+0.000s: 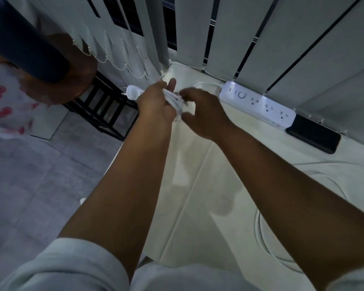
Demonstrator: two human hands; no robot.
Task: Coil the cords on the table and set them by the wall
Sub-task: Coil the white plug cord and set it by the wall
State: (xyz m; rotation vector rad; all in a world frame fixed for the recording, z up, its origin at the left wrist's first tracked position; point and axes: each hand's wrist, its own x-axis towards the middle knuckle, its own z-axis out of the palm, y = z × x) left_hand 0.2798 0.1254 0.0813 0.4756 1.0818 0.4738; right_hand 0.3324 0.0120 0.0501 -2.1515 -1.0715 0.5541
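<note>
Lining white-clothed table (198, 164): vertical blinds (261, 38), power strip (257, 103).

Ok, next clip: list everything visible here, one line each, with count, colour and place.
power strip: one, white, on the table by the blinds
coiled cord: one bundle, white, between both hands
plug: one, white, sticking out past the left hand
loose cord: one, white, on the table at right
phone: one, black, beside the power strip
table: one, cream cloth cover
blinds: vertical slats, pale grey, behind the table
left hand: grips the coiled cord
right hand: fingers curled at the coiled cord
</note>
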